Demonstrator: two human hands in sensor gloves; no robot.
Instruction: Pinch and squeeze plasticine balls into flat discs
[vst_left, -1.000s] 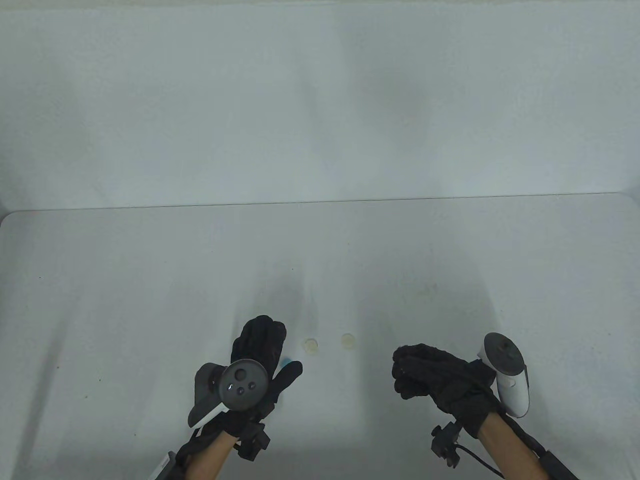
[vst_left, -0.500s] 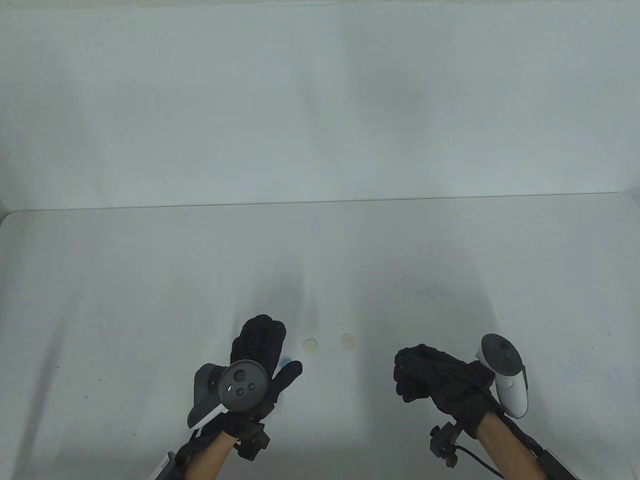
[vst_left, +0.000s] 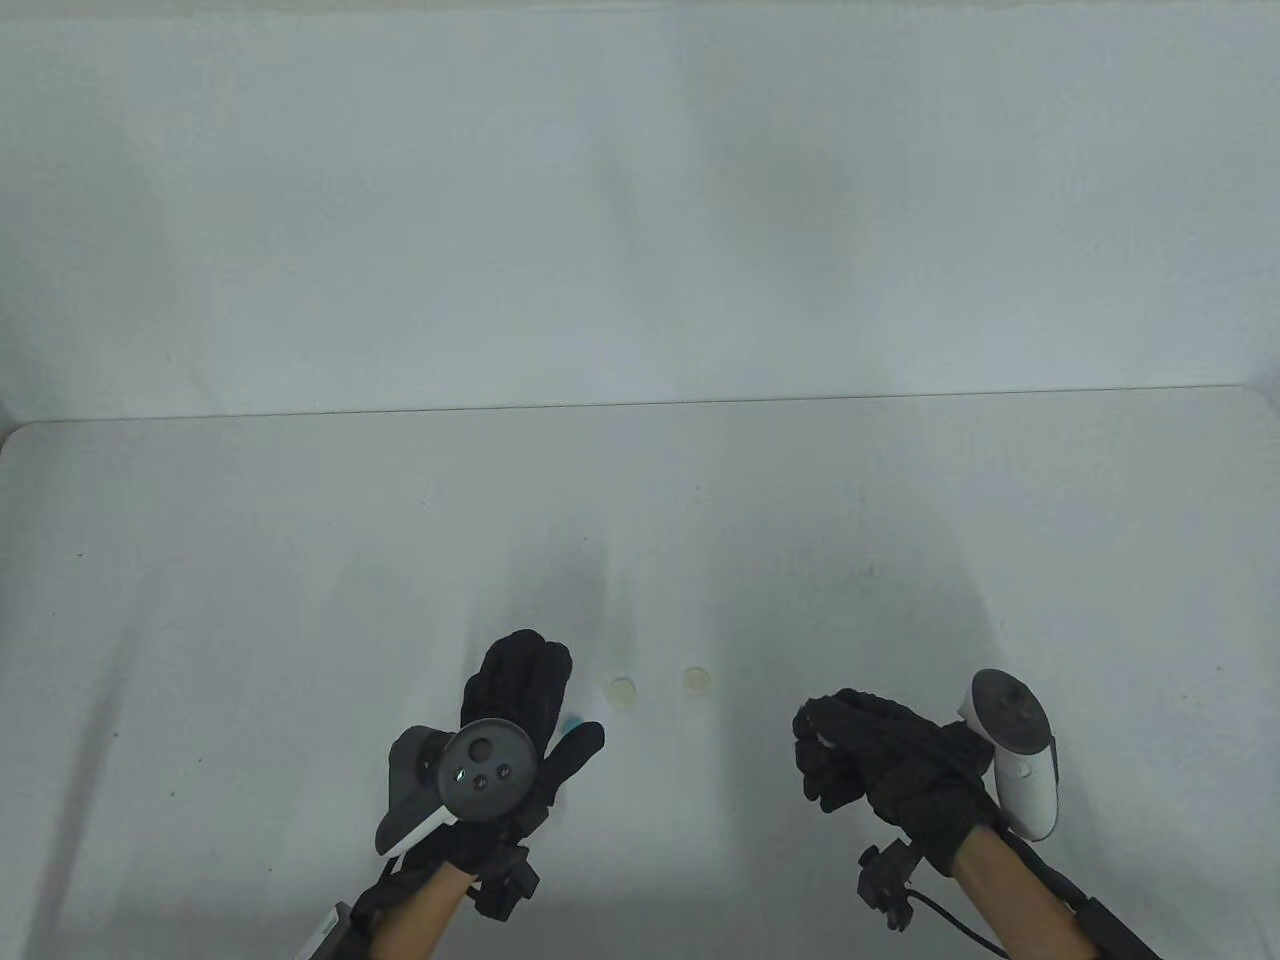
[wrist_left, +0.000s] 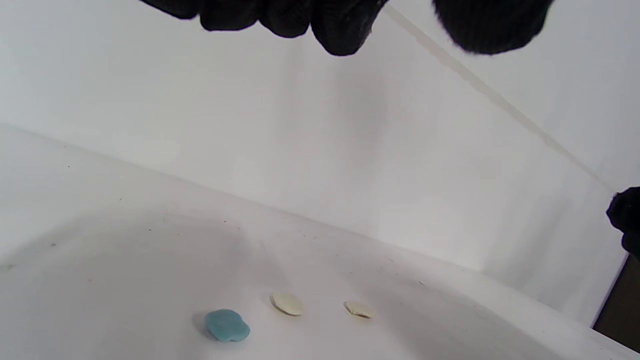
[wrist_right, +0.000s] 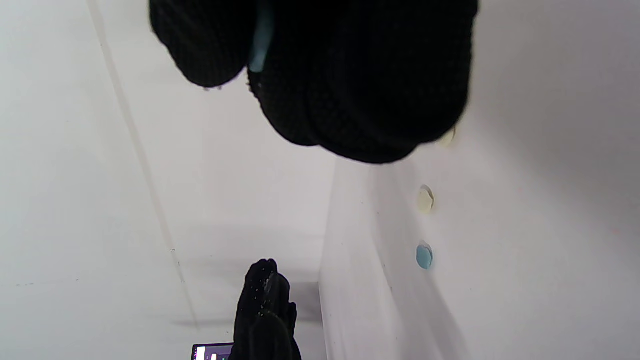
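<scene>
Plasticine, a pale blue piece (wrist_right: 261, 37), sits pressed between the thumb and curled fingers of the right hand (vst_left: 880, 765), which hovers near the table's front edge; this looks like the squeezing step, and the next move probably calls for firmer, even pressure before setting it down. Three flattened discs already lie on the table (vst_left: 250, 600): a blue disc (wrist_left: 227, 325) and two cream discs (wrist_left: 287, 303), just beyond the left hand (vst_left: 515, 715), which hangs open, holding nothing.

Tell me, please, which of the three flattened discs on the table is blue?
The blue disc nearest the left hand; the other two discs are cream.
</scene>
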